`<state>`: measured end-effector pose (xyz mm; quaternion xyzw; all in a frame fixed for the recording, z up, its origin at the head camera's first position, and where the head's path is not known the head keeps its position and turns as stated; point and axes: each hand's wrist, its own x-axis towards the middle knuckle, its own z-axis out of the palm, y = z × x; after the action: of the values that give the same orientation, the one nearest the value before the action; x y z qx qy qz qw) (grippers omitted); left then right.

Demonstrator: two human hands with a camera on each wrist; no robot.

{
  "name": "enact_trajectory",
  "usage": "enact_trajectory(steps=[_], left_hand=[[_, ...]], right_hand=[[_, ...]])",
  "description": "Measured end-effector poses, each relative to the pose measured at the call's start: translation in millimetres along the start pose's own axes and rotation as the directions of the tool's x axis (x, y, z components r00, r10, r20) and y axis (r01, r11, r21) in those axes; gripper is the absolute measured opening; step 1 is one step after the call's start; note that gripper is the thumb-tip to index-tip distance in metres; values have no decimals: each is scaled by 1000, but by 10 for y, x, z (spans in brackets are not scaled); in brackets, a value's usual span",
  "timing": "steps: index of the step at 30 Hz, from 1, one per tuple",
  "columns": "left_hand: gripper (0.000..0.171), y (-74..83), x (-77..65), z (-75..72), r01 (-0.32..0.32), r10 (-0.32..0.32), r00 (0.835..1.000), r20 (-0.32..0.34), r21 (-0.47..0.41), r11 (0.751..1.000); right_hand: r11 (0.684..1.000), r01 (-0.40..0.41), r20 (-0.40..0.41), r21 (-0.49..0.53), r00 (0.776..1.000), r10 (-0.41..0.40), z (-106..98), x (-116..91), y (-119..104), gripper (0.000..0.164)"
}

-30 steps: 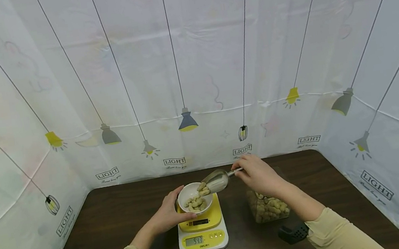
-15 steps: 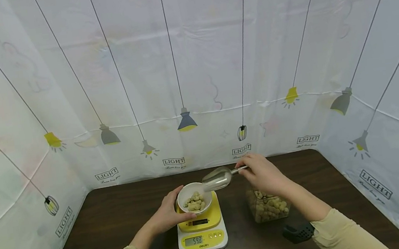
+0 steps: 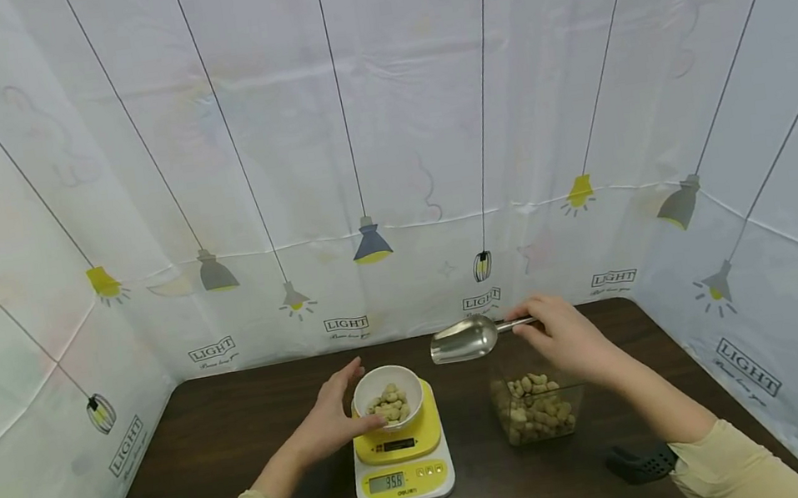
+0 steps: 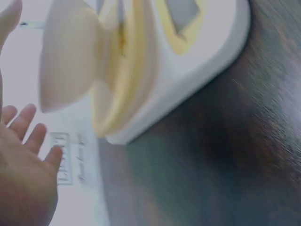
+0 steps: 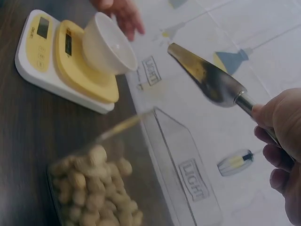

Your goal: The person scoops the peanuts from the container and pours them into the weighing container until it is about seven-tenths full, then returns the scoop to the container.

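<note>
A white bowl (image 3: 370, 385) with peanuts in their shells (image 3: 389, 404) sits on a yellow and white kitchen scale (image 3: 407, 494), whose display shows digits. My left hand (image 3: 326, 418) is at the bowl's left side, thumb in front and fingers behind. The left wrist view shows the fingers (image 4: 35, 136) spread and off the bowl. My right hand (image 3: 570, 340) grips the handle of a metal scoop (image 3: 466, 341), raised behind and right of the scale. No peanuts show in the scoop. Below that hand stands a clear container (image 5: 171, 155) partly filled with peanuts (image 5: 96, 188).
Everything stands on a dark wooden table (image 3: 240, 421). A white curtain (image 3: 396, 115) printed with lamps encloses its back and sides. A black strap (image 3: 639, 463) hangs under the right wrist.
The scoop has emptied its last peanuts into the bowl and moved right, away from it. My left fingers have loosened from the bowl. The display digits have changed.
</note>
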<state>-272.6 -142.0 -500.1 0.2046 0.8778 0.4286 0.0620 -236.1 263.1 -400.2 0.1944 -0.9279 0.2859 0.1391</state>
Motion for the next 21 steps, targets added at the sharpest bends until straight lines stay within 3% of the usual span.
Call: enact_trajectory(steps=[5, 9, 15, 21], left_hand=[[102, 235, 16, -73, -63, 65, 996, -67, 32, 997], [101, 406, 26, -79, -112, 114, 991, -76, 32, 993], [101, 673, -6, 31, -163, 163, 987, -7, 18, 987], [102, 886, -12, 215, -215, 215, 975, 48, 8, 976]], right_hand=[[1000, -16, -17, -19, 1000, 16, -169, -96, 116, 19], [999, -26, -38, -43, 999, 25, -293, -203, 174, 20], [997, -37, -56, -65, 998, 34, -434, -338, 277, 19], [996, 12, -85, -91, 996, -20, -527, -432, 396, 15]])
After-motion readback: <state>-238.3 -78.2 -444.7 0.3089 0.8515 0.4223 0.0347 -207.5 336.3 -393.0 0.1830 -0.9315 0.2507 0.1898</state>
